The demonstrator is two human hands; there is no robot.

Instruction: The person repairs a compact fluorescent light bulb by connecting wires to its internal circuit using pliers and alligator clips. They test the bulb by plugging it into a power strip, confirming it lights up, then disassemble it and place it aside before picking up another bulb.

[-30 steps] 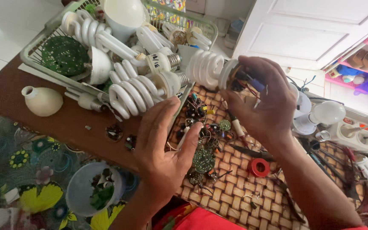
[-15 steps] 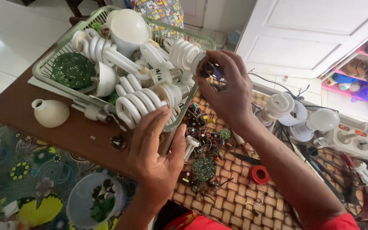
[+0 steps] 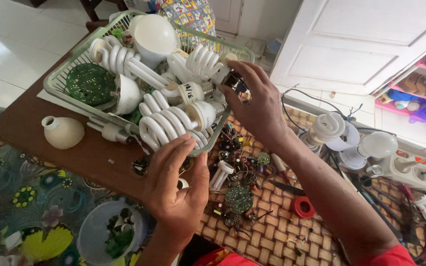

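My right hand (image 3: 255, 103) grips the base of a white spiral lamp (image 3: 204, 61) and holds it over the far right corner of a pale green plastic basket (image 3: 55, 86). The basket is piled with several spiral lamps, white bulb shells and a round green circuit board (image 3: 89, 83). My left hand (image 3: 176, 189) rests flat on the table at the basket's near edge, fingers spread, touching a spiral lamp (image 3: 166, 125) that hangs over the rim. It holds nothing.
Small circuit boards and electronic parts (image 3: 237, 197) litter a woven mat. A red tape roll (image 3: 302, 207), white bulb shell (image 3: 64, 132), white bowl (image 3: 109, 231) of parts, lamps (image 3: 331, 129) and a power strip (image 3: 420, 170) lie around. White door behind.
My right hand has carried the spiral lamp leftward from above the mat to over the basket's corner. My left hand stays by the basket's near edge.
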